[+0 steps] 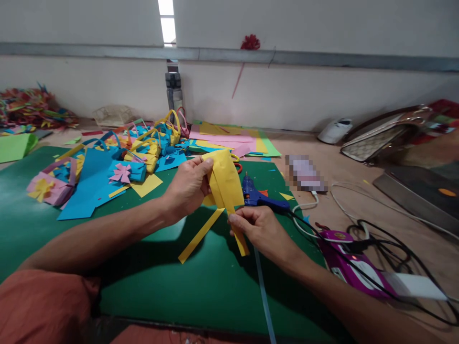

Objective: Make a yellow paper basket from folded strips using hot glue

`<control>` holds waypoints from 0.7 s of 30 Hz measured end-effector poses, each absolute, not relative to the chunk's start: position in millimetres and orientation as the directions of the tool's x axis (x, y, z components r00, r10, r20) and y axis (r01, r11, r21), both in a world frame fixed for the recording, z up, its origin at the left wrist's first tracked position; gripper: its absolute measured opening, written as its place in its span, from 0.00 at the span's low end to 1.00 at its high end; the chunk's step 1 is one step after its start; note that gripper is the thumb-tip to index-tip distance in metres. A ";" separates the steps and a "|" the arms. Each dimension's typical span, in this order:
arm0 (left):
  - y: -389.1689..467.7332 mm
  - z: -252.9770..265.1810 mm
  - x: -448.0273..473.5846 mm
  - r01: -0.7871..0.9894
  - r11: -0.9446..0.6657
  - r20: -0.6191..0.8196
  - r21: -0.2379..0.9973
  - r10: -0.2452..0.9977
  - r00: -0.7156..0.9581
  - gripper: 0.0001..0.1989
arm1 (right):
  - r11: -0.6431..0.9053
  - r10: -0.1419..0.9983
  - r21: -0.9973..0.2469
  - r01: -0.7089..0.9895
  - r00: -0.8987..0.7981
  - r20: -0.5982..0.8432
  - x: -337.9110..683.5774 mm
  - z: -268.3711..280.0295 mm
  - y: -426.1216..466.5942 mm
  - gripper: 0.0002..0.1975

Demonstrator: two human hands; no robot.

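Observation:
A folded yellow paper piece (226, 177) is held up over the green mat, with two narrow strips hanging from its lower side. My left hand (188, 186) pinches its upper left edge between thumb and fingers. One hanging paper strip (241, 241) is gripped by my right hand (256, 229), just below the folded body. The other paper strip (201, 236) dangles free, slanting down to the left. Just behind my right hand lies a blue glue gun (267, 199), its nozzle pointing away. Red and yellow scissor handles (238, 167) show partly behind the yellow paper.
Small paper baskets (150, 148) and blue paper sheets (89, 184) cover the mat's far left. Coloured sheets (233, 138) lie at the back near a bottle (174, 93). To the right are a phone (306, 173), a purple power strip (353, 263) with tangled cables, and a bag (385, 136).

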State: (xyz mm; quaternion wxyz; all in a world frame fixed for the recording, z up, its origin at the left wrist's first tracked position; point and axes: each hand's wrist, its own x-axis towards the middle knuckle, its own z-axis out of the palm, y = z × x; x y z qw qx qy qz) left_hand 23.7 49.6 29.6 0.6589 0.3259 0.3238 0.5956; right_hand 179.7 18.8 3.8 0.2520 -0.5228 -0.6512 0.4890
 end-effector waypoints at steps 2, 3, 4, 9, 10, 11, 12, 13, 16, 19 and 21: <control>50.2 28.0 23.0 -0.566 0.070 -0.034 0.822 0.997 0.074 0.06 | -0.001 0.937 -0.906 0.424 -0.317 -0.150 179.5 2.5 19.0 0.13; 50.5 27.2 22.9 -0.564 0.063 -0.032 0.824 0.997 0.065 0.05 | 0.007 0.942 -0.910 0.414 -0.309 -0.133 179.3 1.9 19.1 0.13; 50.7 26.3 22.8 -0.563 0.059 -0.032 0.824 0.998 0.058 0.05 | 0.014 0.948 -0.917 0.399 -0.296 -0.114 179.1 1.4 19.1 0.12; 50.5 23.8 24.3 -0.554 0.053 -0.017 0.831 0.997 0.070 0.04 | -0.006 0.973 -0.955 0.297 -0.218 -0.074 178.0 0.3 19.5 0.13; 50.4 24.1 24.8 -0.554 0.053 -0.021 0.831 0.998 0.064 0.04 | -0.023 0.975 -0.962 0.273 -0.208 -0.082 177.6 -0.4 19.4 0.13; 50.2 24.7 25.4 -0.556 0.054 -0.032 0.829 0.998 0.050 0.04 | -0.045 0.975 -0.968 0.245 -0.199 -0.096 177.0 -1.4 19.2 0.14; 50.1 25.5 26.0 -0.560 0.056 -0.044 0.827 0.998 0.035 0.04 | -0.071 0.975 -0.975 0.210 -0.191 -0.112 176.4 -2.6 18.9 0.14; 49.9 26.6 26.4 -0.563 0.057 -0.054 0.824 0.998 0.022 0.04 | -0.098 0.974 -0.981 0.167 -0.184 -0.129 175.8 -4.0 18.3 0.13; 49.4 30.1 27.0 -0.569 0.059 -0.055 0.820 0.998 0.025 0.05 | -0.155 0.972 -0.987 0.040 -0.173 -0.159 174.5 -7.2 15.8 0.12; 49.0 33.3 26.6 -0.573 0.058 -0.050 0.817 0.998 0.029 0.06 | -0.154 0.975 -0.988 -0.010 -0.162 -0.151 174.6 -6.2 14.5 0.12; 48.8 35.0 26.4 -0.578 0.047 -0.051 0.814 0.999 0.009 0.07 | -0.142 0.979 -0.990 -0.008 -0.146 -0.139 175.3 -3.8 15.4 0.12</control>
